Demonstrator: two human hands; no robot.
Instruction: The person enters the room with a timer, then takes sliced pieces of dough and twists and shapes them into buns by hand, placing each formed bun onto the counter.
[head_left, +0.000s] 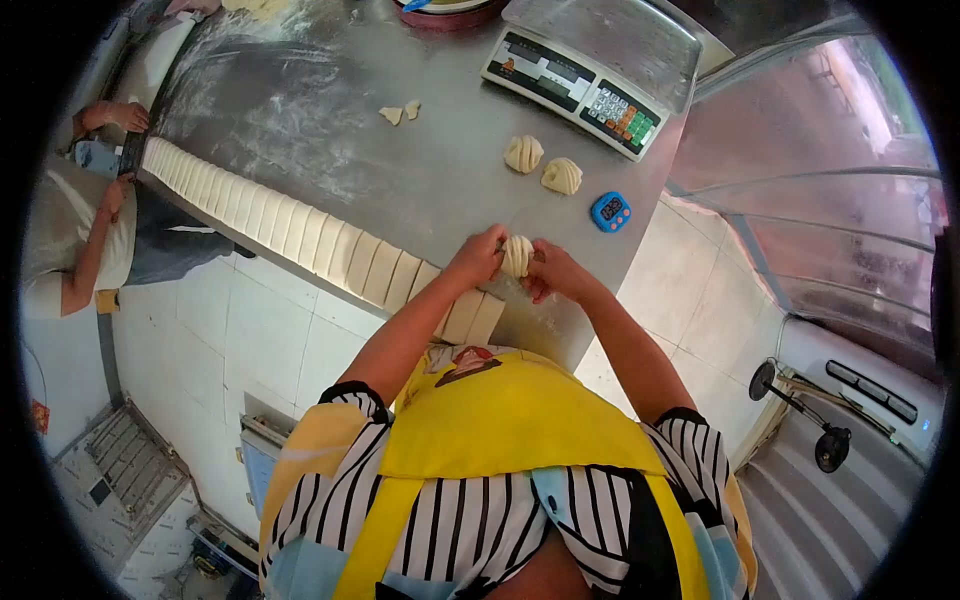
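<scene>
A twisted piece of dough [517, 256] is held between my two hands above the near right part of the metal table. My left hand [480, 257] grips its left end with the fingers closed. At its right end, my right hand [553, 272] pinches the dough with bent fingers. Two shaped dough rolls, one [523, 154] beside the other [562, 176], lie on the table beyond my hands. A long row of cut dough strips [320, 243] runs along the table's near edge, its right end beside my left forearm.
A digital scale [575, 90] stands at the back right, with a blue timer [611, 212] nearer. Small dough scraps [400, 113] lie on the floured metal table [440, 150]. At the far left, a co-worker's hands [122, 118] are at the row's end. A bowl [452, 14] sits at the back.
</scene>
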